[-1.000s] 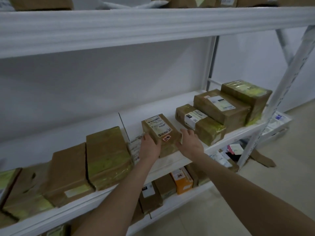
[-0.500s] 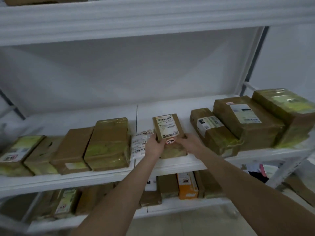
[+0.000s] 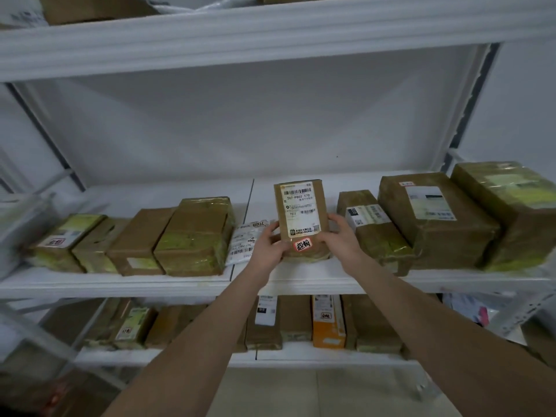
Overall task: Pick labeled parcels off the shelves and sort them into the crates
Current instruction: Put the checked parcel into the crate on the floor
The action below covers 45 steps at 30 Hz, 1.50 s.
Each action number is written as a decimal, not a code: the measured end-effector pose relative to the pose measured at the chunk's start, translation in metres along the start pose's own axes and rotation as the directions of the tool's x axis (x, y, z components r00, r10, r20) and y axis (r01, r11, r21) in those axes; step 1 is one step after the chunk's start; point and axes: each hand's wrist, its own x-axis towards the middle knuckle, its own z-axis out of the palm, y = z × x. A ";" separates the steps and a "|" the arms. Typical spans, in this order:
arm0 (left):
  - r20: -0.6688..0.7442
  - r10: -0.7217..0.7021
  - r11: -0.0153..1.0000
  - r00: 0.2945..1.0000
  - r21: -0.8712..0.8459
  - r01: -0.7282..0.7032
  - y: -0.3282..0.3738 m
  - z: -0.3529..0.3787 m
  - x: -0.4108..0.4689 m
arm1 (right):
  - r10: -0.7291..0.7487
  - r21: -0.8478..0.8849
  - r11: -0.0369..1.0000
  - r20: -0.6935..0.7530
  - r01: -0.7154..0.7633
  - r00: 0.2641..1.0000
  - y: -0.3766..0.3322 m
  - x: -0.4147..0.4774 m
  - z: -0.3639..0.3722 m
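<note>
A small brown parcel with a white barcode label and a red-edged sticker stands tilted up on the middle shelf. My left hand grips its lower left edge and my right hand grips its lower right edge. A flat white labelled parcel lies just left of it, partly behind my left hand. No crate is in view.
Several brown taped parcels line the shelf to the left, and bigger ones to the right. The lower shelf holds more parcels, one of them orange. A shelf board runs overhead. Bare shelf lies behind the held parcel.
Both hands have closed round the small parcel and tipped its far end up off the shelf, so the label faces me. The view has swung left to face the shelf squarely.
</note>
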 end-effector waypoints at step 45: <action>-0.796 0.053 0.996 0.603 0.085 0.025 -0.074 -0.324 -0.221 | -0.289 -0.250 0.845 0.532 0.473 0.796 0.000 -0.181 0.351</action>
